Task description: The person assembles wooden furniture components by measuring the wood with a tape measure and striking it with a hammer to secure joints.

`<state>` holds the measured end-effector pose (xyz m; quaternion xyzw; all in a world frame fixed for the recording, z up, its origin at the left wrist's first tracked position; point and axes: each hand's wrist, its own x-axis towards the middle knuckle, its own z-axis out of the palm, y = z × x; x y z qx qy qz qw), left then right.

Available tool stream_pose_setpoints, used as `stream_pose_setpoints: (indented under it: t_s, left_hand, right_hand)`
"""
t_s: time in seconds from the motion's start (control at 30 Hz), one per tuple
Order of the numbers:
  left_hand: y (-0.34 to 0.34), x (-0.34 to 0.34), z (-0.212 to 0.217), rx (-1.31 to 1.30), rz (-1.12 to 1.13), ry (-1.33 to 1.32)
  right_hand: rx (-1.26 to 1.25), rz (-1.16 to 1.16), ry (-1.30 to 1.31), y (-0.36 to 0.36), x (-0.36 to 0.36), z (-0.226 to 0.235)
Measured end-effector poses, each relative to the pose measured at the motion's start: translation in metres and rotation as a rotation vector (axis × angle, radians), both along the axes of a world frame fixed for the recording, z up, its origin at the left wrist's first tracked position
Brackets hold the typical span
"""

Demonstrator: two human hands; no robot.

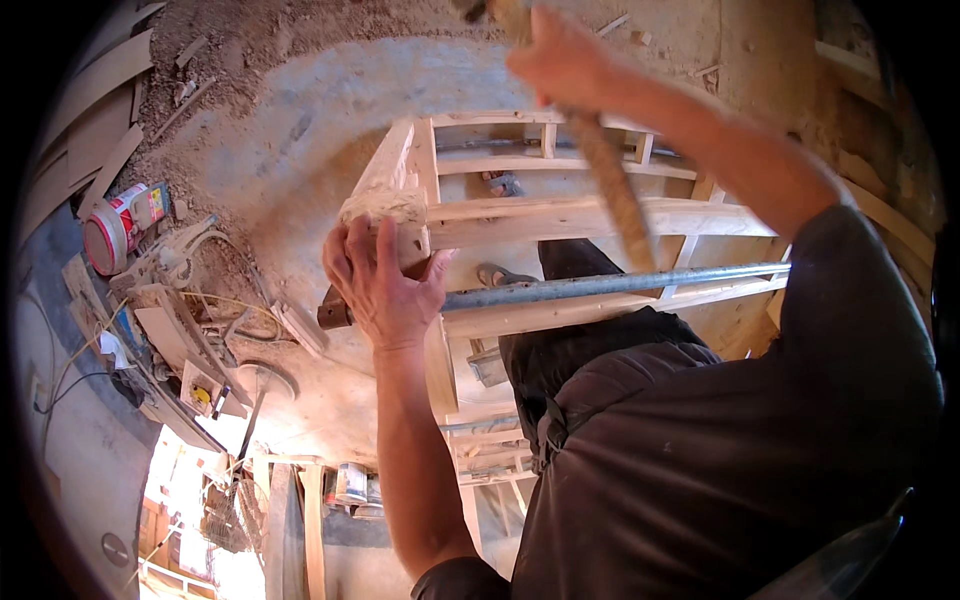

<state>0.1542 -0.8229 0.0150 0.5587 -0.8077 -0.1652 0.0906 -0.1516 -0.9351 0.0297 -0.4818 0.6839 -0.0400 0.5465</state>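
Note:
My right hand point(570, 62) is raised at the top, closed round the long wooden handle point(612, 185) of a hammer. Motion blurs it, and its dark head point(470, 8) is partly cut off by the upper edge. Below it lies a pale wooden frame point(600, 218) with several rails. At the frame's left end my left hand point(385, 285) has its fingers curled over a wooden block point(412, 243), thumb on the near side. A grey metal clamp bar point(610, 288) runs across the frame to the right, and its brown end point(334, 316) shows beside my left hand.
Scrap boards point(95, 90) and a red-and-white bucket point(108, 235) stand at the left. Wood pieces, cords and a power tool point(185, 245) lie near them. More timber point(312, 530) and a can point(351, 483) are at the lower left. Sawdust point(240, 50) covers part of the floor.

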Motion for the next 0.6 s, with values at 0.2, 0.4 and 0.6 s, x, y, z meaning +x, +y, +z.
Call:
stream_pose_setpoints:
  t_s: [0.2,0.4,0.6]
  left_hand:
    - [-0.001,0.003,-0.002,-0.020,-0.005,0.026]
    - [-0.001,-0.001,-0.003,-0.023,-0.023,0.020]
    - [0.000,-0.002,0.001,-0.020,-0.022,-0.021]
  right_hand:
    - [0.266,0.697,-0.190,0.044,0.041,0.008]
    - [0.104,0.235,-0.052,0.017,-0.005,0.005]
    - [0.002,0.103,-0.066,0.024,-0.032,0.009]
